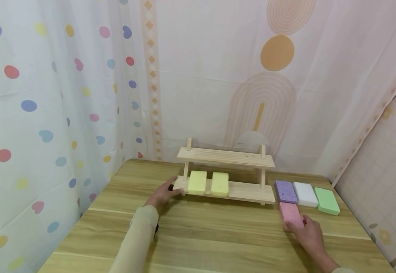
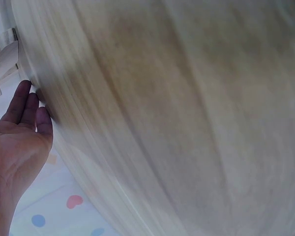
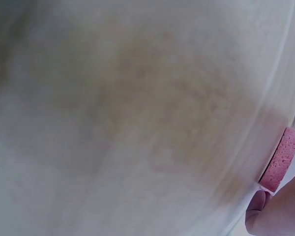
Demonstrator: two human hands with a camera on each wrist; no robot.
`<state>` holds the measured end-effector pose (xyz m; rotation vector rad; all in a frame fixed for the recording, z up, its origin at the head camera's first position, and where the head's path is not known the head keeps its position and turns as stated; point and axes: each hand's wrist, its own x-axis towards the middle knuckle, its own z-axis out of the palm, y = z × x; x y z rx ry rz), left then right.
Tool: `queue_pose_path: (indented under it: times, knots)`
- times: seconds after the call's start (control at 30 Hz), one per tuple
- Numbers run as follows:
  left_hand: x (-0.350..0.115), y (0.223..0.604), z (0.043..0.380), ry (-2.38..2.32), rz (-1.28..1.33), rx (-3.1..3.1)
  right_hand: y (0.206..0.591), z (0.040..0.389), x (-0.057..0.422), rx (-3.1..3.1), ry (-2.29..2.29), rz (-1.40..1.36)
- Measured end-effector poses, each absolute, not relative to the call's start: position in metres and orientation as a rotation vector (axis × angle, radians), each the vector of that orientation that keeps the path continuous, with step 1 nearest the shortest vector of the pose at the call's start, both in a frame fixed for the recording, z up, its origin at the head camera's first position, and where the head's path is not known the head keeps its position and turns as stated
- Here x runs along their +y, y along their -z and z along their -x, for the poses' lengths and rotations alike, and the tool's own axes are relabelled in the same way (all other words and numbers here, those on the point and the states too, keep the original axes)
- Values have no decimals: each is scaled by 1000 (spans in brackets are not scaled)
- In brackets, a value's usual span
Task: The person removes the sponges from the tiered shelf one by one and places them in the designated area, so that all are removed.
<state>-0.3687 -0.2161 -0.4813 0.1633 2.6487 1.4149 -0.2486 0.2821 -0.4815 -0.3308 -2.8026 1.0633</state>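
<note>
A two-tier wooden shelf [image 1: 245, 191] stands at the back of the table. Two yellow sponges [image 1: 197, 182] lean on its lower plank, side by side and apart. At the plank's left end rests my left hand [image 1: 162, 195], thumb by the front edge; in the left wrist view several of its fingers [image 2: 28, 108] reach out fairly straight along the tabletop. My right hand [image 1: 308, 233] grips the near end of a pink sponge [image 1: 290, 214], with the thumb on it and fingers at its right side. In the right wrist view the pink sponge [image 3: 281, 160] shows its porous edge.
Beyond the pink sponge lie a purple sponge [image 1: 286, 191], a white sponge [image 1: 305, 194] and a green sponge [image 1: 327, 201] in a row, right of the shelf. The wood-grain table [image 1: 218, 242] backs onto a patterned curtain [image 1: 198, 94]. A dotted curtain [image 1: 47, 113] hangs on the left.
</note>
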Motion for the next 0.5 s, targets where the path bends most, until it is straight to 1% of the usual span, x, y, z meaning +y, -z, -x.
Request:
queue_pose_path:
  times: [0.33,0.5]
  knots:
    - [-215,481,368,-1434,-162,2643,471,254,279,-2794,-1088,338]
    - [-215,480,367,-1436,-157,2642,461,258,269,-2760,-1173,327]
